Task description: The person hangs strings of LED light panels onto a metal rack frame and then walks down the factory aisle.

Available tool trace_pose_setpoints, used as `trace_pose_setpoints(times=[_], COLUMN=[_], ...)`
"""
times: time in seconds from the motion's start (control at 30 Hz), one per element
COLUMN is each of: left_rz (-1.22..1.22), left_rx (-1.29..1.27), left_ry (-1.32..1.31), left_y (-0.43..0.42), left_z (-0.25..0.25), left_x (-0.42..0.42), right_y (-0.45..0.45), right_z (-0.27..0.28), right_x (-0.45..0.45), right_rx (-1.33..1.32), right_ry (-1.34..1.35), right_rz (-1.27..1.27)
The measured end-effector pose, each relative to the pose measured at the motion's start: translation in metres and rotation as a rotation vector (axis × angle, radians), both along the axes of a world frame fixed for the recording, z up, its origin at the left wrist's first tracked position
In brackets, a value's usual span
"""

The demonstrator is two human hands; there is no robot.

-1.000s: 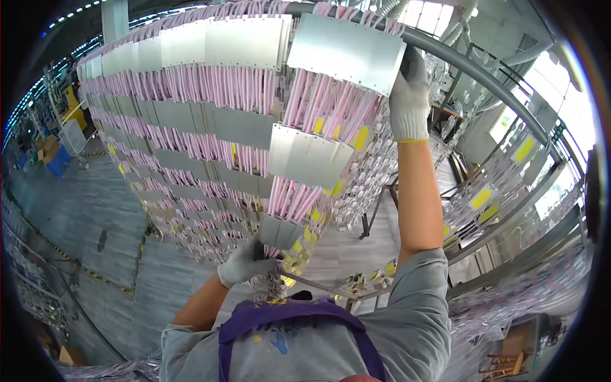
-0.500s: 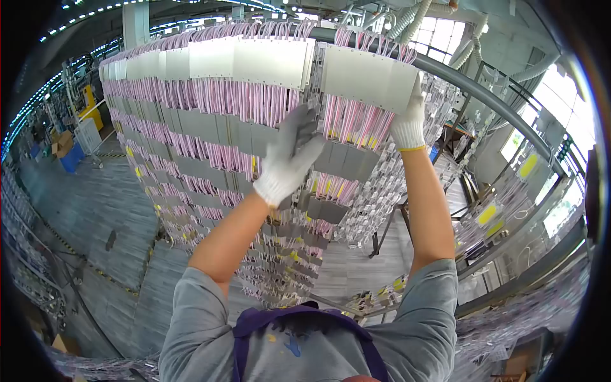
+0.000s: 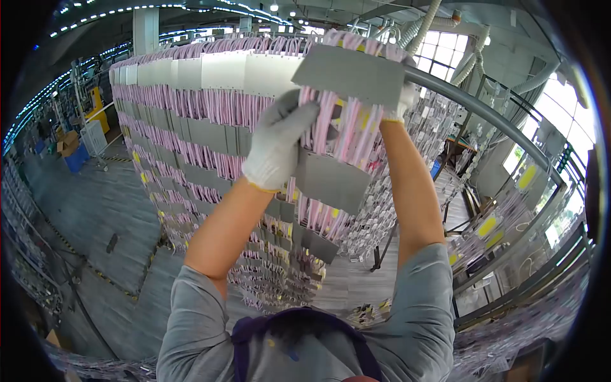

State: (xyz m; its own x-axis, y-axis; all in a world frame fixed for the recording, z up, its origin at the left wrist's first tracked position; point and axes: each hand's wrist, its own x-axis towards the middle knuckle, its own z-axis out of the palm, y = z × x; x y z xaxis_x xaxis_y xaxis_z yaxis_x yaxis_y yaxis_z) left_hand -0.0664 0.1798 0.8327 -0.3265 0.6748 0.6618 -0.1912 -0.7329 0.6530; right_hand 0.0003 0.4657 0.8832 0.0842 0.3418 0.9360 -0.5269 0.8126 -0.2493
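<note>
A bundle of grey plates [image 3: 353, 75] joined by pink straps hangs in strands at the near end of a curved rail. My left hand [image 3: 278, 137], in a white and grey glove, is wrapped round the bundle's left side, just under its top plates. At the right edge of those plates is my gloved right hand [image 3: 407, 95], its fingers mostly hidden behind them. Lower plates [image 3: 332, 181] of the same bundle hang beneath. Left of it, a long row of similar plates [image 3: 224, 70] with pink straps hangs from the rail.
The curved grey rail [image 3: 480, 99] runs on to the right. Clear pieces with yellow labels [image 3: 487, 227] hang at the right. A blue bin [image 3: 76, 158] and a yellow machine [image 3: 97, 108] stand far left, and a pillar [image 3: 146, 32] rises behind.
My left hand has risen from the lower strands to the upper bundle and closed round it. The top plates have tilted and shifted slightly left, with my right hand still at their edge.
</note>
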Motion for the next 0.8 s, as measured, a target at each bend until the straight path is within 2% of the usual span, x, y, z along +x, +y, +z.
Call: trace_pose_setpoints(times=[0.03,0.1,0.17,0.23,0.27,0.3,0.47,0.53,0.57,0.6,0.67,0.7,0.77,0.8], left_rz=[0.036,0.101,0.193,0.382,0.533,0.616,0.792,0.780,0.725,0.973,1.211,1.228,1.165,1.011], left_rx=[0.018,0.029,0.032,-0.094,-0.094,-0.119,-0.134,-0.209,-0.022,-0.085,0.137,0.111,0.152,-0.003], left_ry=[-0.088,-0.138,-0.150,-0.120,0.045,0.087,0.082,0.193,0.143,0.269,0.430,0.430,0.565,0.618], left_y=[-0.007,-0.016,-0.016,-0.003,0.011,0.007,0.002,-0.011,-0.010,-0.020,-0.018,-0.027,-0.043,-0.053], left_z=[0.005,0.007,-0.003,-0.028,-0.047,-0.047,-0.043,-0.041,-0.044,-0.043,-0.070,-0.087,-0.133,-0.162], left_x=[-0.008,-0.039,-0.064,-0.095,-0.113,-0.109,-0.084,-0.078,-0.069,-0.057,-0.065,-0.070,-0.062,-0.060], right_y=[-0.038,-0.094,-0.079,-0.077,-0.070,-0.103,-0.104,-0.087,-0.091,-0.098,-0.104,-0.111,-0.102,-0.091], right_z=[0.016,0.033,0.022,0.003,-0.012,-0.013,-0.032,-0.050,-0.058,-0.073,-0.120,-0.147,-0.230,-0.292], right_x=[-0.015,-0.018,-0.045,-0.064,-0.073,-0.057,-0.046,-0.043,-0.038,-0.030,-0.018,-0.008,0.017,0.032], right_rx=[-0.079,0.012,0.218,0.168,0.050,-0.112,-0.091,0.068,0.019,-0.030,-0.099,-0.146,-0.262,-0.338], right_ry=[0.111,-0.457,-0.695,-0.755,-0.703,-0.796,-0.833,-0.687,-0.696,-0.708,-0.724,-0.766,-0.851,-0.890], right_rz=[0.280,-1.028,-1.126,-0.955,-0.773,-0.686,-0.608,-0.431,-0.268,-0.100,-0.039,0.000,0.021,0.006])
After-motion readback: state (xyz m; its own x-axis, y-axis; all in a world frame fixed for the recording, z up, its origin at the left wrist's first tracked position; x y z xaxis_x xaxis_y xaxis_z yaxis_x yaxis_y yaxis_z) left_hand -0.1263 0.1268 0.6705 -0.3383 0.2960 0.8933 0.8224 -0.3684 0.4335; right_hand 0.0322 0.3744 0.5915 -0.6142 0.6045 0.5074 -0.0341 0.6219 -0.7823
